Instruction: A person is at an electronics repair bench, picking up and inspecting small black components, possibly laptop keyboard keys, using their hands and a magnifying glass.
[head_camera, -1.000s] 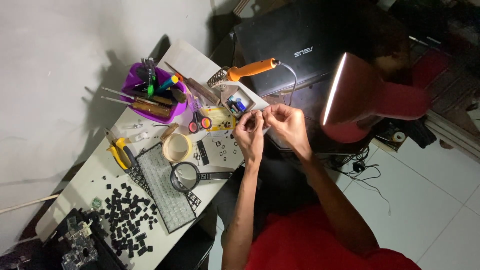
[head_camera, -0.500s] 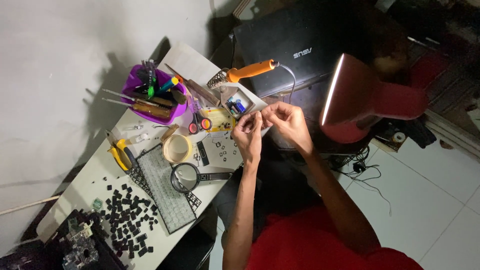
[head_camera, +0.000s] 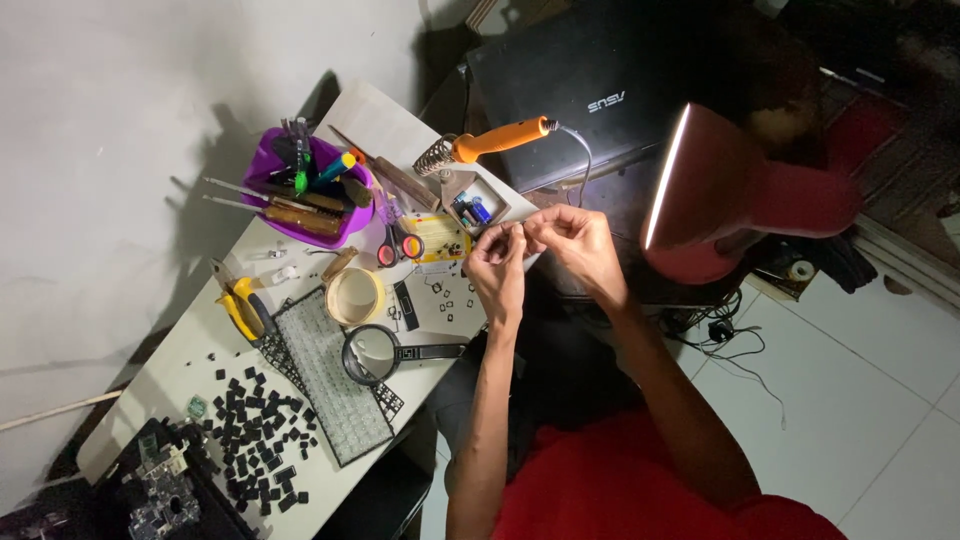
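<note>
A: Head view shows us both hands meeting over the near edge of the table (head_camera: 190, 360). Our left hand (head_camera: 497, 272) and our right hand (head_camera: 572, 238) have fingertips pinched together around a very small part (head_camera: 519, 229). It is too small for us to say what it is.

B: So the grip is closed on it?

A: Yes, the fingers of both hands are pressed together on the part, thumbs against forefingers. The part sits between the two hands, in the air, at about 3 o'clock from the small open box (head_camera: 470, 203).

B: What lies around the hands?

A: At 12 o'clock from the hands we see the soldering iron (head_camera: 497, 139) with an orange handle, resting in its coil stand. At 9 o'clock are the scissors (head_camera: 393, 243), and farther that way the purple cup (head_camera: 310, 190) full of tools. At 7 o'clock from the left hand lies the magnifier (head_camera: 372, 352), next to the tape roll (head_camera: 354, 295).

B: And the keyboard?

A: The keyboard (head_camera: 330, 375) lies at 8 o'clock, bare of caps, and loose black keycaps (head_camera: 255, 430) are spread beside it. The red lamp (head_camera: 715, 195) shines at 3 o'clock from the hands.
</note>
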